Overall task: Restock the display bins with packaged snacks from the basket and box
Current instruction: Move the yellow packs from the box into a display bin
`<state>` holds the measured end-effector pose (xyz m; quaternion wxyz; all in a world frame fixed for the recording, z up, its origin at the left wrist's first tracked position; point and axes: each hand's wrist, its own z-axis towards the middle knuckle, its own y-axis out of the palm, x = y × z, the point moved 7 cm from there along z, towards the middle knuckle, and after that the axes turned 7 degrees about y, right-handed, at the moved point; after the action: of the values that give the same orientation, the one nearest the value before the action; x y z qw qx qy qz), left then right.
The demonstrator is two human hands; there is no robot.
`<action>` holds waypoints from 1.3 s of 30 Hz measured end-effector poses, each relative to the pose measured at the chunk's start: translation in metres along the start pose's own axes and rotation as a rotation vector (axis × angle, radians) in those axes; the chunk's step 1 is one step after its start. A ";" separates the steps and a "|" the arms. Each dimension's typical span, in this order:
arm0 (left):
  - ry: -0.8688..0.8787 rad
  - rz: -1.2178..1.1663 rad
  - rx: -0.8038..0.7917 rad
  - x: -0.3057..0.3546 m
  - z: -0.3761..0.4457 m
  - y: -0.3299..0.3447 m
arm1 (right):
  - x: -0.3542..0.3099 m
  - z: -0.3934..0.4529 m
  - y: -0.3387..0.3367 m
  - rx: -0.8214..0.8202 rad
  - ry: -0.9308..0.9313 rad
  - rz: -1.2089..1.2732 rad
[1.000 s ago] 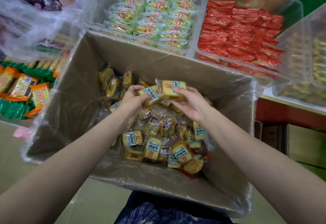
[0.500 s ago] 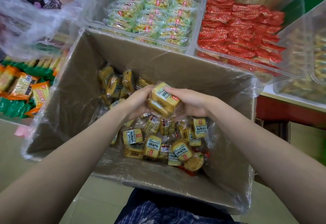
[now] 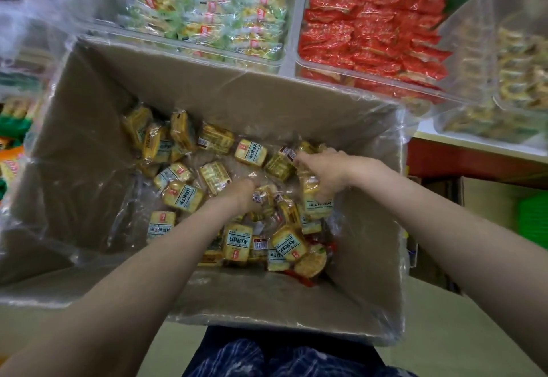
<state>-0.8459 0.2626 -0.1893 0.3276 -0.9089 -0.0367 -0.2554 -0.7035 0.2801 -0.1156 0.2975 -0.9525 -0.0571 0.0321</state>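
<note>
Down in the box, the right hand [image 3: 326, 169] has its grip curled round a yellow cracker packet [image 3: 315, 200] that hangs upright below the fingers, long axis vertical. The left hand [image 3: 244, 194] is buried among loose packets [image 3: 237, 240] just beside it; whether its grip holds one I cannot tell. From both grips the display bins [image 3: 289, 35] lie up and forward past the cardboard box's [image 3: 89, 127] far wall, the right hand nearer.

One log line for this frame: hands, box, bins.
left hand: among yellow snack packs | right hand: grips packs | cardboard box: part full | red-pack bin: stocked
</note>
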 end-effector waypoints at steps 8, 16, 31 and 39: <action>0.171 -0.369 0.121 -0.021 -0.027 -0.053 | -0.019 0.004 0.007 -0.138 -0.192 0.246; 0.249 -0.470 0.290 -0.026 -0.051 -0.088 | -0.028 -0.006 -0.024 -0.248 -0.225 0.667; 0.055 -1.206 0.024 -0.025 -0.063 -0.073 | -0.033 -0.011 -0.029 -0.410 -0.312 1.116; -0.023 -1.714 0.065 -0.018 -0.042 -0.061 | -0.057 -0.003 -0.031 -0.486 -0.431 1.487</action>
<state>-0.8945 0.2861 -0.1352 0.0471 -0.5601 -0.7214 -0.4045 -0.7628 0.2964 -0.0936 -0.0344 -0.7521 0.5295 0.3908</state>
